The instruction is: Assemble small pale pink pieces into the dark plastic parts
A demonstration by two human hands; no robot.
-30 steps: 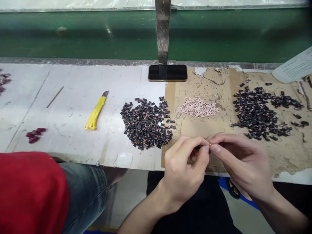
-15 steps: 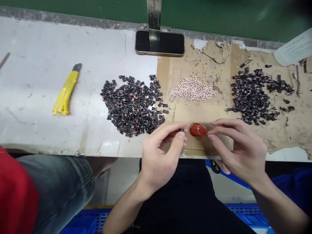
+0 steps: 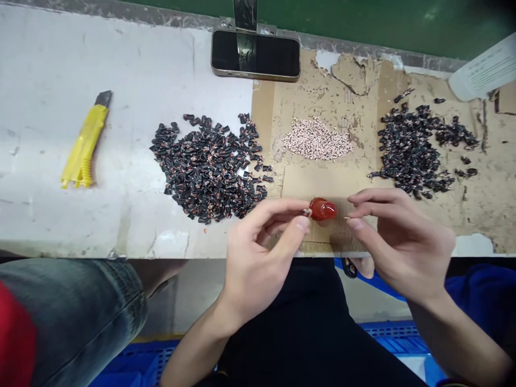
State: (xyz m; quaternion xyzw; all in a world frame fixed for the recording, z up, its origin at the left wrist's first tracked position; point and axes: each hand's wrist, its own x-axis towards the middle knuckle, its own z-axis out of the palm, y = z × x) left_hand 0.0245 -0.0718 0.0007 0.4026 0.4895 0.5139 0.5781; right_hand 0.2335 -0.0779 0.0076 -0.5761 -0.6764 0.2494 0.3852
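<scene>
Fingers (image 3: 282, 212) of the left hand (image 3: 258, 258) were closed to a narrow pinch, thumb against forefinger, on a small dark piece (image 3: 306, 213). The fingers (image 3: 374, 196) of the right hand (image 3: 403, 242) stood narrowly parted, with a thin pale sliver (image 3: 345, 217) at the thumb tip; whether it was gripped could not be told. Between the hands, a glossy red bottle (image 3: 322, 209) lay on its side on a cardboard sheet (image 3: 306, 185), apparently placed within reach of both hands.

No tray held the loose stock. A heap of dark pieces with copper flecks (image 3: 207, 169) lay at 10 o'clock from the bottle, a pale pink pile (image 3: 316, 140) at 12 o'clock, and a second dark heap (image 3: 409, 148) at 1 o'clock. Their separation suggested sorting by kind. A yellow utility knife (image 3: 83, 142) lay at 9 o'clock on a white bench covering (image 3: 48, 64). A phone (image 3: 255, 54) stood at the far edge against a metal bracket (image 3: 245, 13), probably set there for viewing. Blue plastic crates (image 3: 133, 365) sat below the bench; their contents could not be seen.
</scene>
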